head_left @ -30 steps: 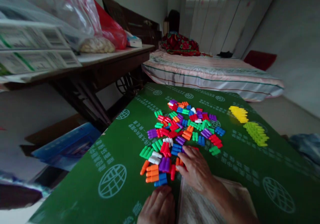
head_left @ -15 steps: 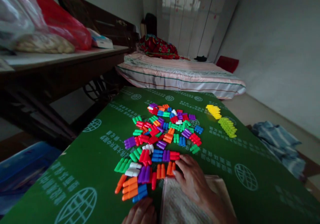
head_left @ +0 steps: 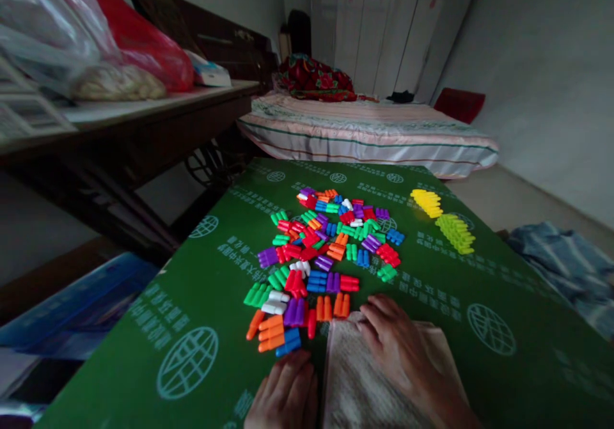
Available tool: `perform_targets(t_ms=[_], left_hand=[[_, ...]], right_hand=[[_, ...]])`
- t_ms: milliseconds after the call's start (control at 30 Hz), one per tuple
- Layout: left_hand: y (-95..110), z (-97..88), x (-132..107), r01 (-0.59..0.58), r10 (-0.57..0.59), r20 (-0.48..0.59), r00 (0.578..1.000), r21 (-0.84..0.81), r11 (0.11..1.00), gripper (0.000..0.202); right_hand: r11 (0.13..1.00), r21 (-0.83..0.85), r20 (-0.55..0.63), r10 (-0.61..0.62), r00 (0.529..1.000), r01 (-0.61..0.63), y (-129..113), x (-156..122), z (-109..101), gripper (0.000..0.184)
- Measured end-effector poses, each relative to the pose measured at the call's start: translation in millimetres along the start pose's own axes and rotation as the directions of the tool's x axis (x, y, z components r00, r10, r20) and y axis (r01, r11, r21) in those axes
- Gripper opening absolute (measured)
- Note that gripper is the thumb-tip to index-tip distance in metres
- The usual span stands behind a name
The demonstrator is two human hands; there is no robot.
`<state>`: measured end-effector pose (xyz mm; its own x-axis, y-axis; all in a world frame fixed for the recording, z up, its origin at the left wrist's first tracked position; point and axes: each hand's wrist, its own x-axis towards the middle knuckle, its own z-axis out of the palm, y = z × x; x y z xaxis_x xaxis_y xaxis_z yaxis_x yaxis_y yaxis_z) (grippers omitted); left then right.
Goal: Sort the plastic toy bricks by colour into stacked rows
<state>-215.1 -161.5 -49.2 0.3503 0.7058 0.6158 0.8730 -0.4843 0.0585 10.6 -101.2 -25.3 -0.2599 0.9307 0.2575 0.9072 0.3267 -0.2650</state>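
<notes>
A heap of small plastic blocks [head_left: 326,250] in red, orange, blue, green, purple and white lies spread on the green board [head_left: 192,301]. My right hand [head_left: 398,346] rests flat, fingers stretched out, on a pale folded cloth [head_left: 355,384] just short of two orange blocks [head_left: 333,306]. My left hand [head_left: 288,394] lies palm down on the board at the near edge, fingers together and extended, beside a blue block [head_left: 288,343]. Neither hand holds anything. Sorted rows of yellow blocks [head_left: 426,202] and lime blocks [head_left: 455,233] sit at the far right.
A dark wooden table [head_left: 158,119] with plastic bags stands to the left. A bed [head_left: 369,135] with striped bedding lies beyond the board. Blue fabric [head_left: 566,263] lies on the floor at right. A blue box [head_left: 81,301] sits low at left.
My right hand has drawn back from the blocks onto the cloth, leaving the orange blocks lying free. The camera view swung right, then partly back left.
</notes>
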Motion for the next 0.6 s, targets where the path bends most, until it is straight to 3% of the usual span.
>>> perform_targets(t_ms=[233, 400, 500, 600], left_hand=[[11.8, -8.5, 4.1, 0.129, -0.123, 0.063, 0.99, -0.112, 0.985, 0.015], [14.2, -18.2, 14.7, 0.188, -0.175, 0.073, 0.982, -0.237, 0.953, 0.019], [11.5, -18.4, 26.1, 0.184, -0.184, 0.014, 0.983, -0.17, 0.968, 0.025], [5.9, -12.6, 39.6, 0.145, -0.146, 0.024, 0.989, 0.029, 0.989, 0.034]], right_hand=[[0.99, -0.104, -0.091, -0.103, 0.991, 0.093, 2.5, -12.1, 13.2, 0.031], [0.987, -0.135, -0.141, -0.103, 0.985, 0.084, 6.9, -15.2, 20.4, 0.031], [0.99, -0.117, -0.143, -0.095, 0.985, 0.078, 6.6, -15.5, 21.8, 0.03], [0.992, -0.107, -0.149, -0.087, 0.985, 0.071, 6.3, -15.1, 21.6, 0.031]])
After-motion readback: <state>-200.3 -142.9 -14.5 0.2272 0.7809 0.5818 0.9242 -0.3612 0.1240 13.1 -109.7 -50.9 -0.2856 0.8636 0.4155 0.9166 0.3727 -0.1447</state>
